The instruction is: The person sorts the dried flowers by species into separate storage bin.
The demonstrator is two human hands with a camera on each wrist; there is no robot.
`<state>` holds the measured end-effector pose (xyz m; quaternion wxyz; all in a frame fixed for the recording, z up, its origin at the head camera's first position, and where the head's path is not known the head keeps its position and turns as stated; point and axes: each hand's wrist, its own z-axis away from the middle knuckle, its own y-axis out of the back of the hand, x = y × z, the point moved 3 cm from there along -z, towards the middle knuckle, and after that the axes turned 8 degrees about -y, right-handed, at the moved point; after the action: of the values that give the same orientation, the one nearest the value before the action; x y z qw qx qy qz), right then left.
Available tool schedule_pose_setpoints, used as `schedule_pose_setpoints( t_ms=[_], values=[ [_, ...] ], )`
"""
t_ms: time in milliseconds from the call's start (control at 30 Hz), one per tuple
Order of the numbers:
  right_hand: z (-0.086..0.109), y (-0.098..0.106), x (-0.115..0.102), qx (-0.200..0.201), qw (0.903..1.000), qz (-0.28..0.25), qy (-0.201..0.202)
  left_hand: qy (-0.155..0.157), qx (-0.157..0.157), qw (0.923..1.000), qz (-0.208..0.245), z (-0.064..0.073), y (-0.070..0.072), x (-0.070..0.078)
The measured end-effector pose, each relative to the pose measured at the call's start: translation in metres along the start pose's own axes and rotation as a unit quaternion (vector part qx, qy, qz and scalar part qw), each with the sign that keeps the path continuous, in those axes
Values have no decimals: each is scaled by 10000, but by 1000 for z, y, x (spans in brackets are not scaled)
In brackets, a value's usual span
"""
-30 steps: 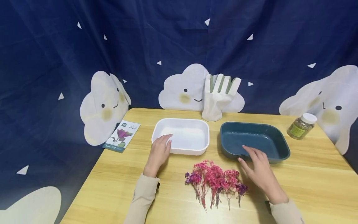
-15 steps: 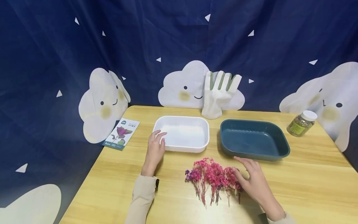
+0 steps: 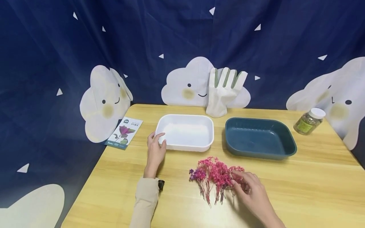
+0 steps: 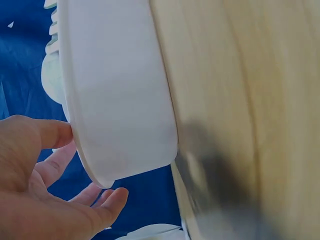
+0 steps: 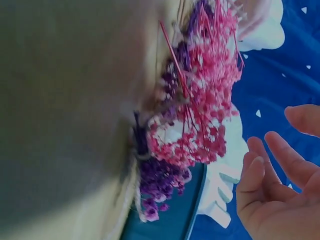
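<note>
A white plastic basin [image 3: 186,148] stands on the wooden table, left of a dark teal basin [image 3: 258,155]. At the white basin's near left corner my left hand [image 3: 155,153] holds the rim. In the left wrist view the thumb [image 4: 56,133] touches the rim, and other fingers reach behind it. Small bunches of pink and purple dried flowers [image 3: 212,173] lie in a row in front of the basins. Over their right end hovers my right hand [image 3: 253,193], thumb and fingers spread, covering part of the rightmost bunch. A gap separates its fingers from the blossoms [image 5: 200,110] in the right wrist view.
Behind the basins a white glove [image 3: 220,98] stands upright against the blue cloud-print curtain [image 3: 176,28]. A flower-picture packet [image 3: 124,133] lies at the table's left edge. A white-lidded jar [image 3: 309,122] leans over at the back right.
My right hand has moved from the teal basin's near side down to the flowers. My left hand has slid left to the white basin's corner. The head view has tilted slightly downward.
</note>
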<state>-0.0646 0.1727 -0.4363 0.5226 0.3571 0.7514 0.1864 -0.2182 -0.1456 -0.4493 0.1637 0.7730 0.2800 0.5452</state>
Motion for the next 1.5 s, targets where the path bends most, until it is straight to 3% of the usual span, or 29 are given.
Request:
schedule_pose_setpoints(
  t_ms=[167, 333, 533, 633, 733, 833, 1000, 1267, 1500],
  values=[
    [10, -2, 2, -222, 9994, -265, -65, 509, -7, 9980, 386, -1, 0, -2],
    [18, -4, 5, -521, 9982, -289, -46, 828, 5, 9951, 546, -1, 0, -4],
    [20, -6, 9, -710, 9968, 285, -211, 1082, -7, 9918, 678, 1, -2, -6],
    [20, -8, 11, -1171, 9887, 506, -784, 1154, -18, 9908, 705, 1, -2, -6],
    [19, -10, 16, -1803, 9726, 451, -1394, 1176, -14, 9904, 721, 1, -1, -5],
    [18, -13, 19, -2180, 9586, 362, -1797, 1162, -27, 9905, 740, 1, -2, -5],
    [16, -16, 23, -2259, 9527, 415, -1991, 1189, -58, 9895, 817, 1, -4, -7],
    [13, -19, 20, -2132, 9568, 169, -1971, 1193, 19, 9884, 943, 2, -3, -8],
    [10, -22, 19, -2129, 9497, 296, -2278, 1110, 140, 9876, 1104, 3, -2, -11]
  ],
)
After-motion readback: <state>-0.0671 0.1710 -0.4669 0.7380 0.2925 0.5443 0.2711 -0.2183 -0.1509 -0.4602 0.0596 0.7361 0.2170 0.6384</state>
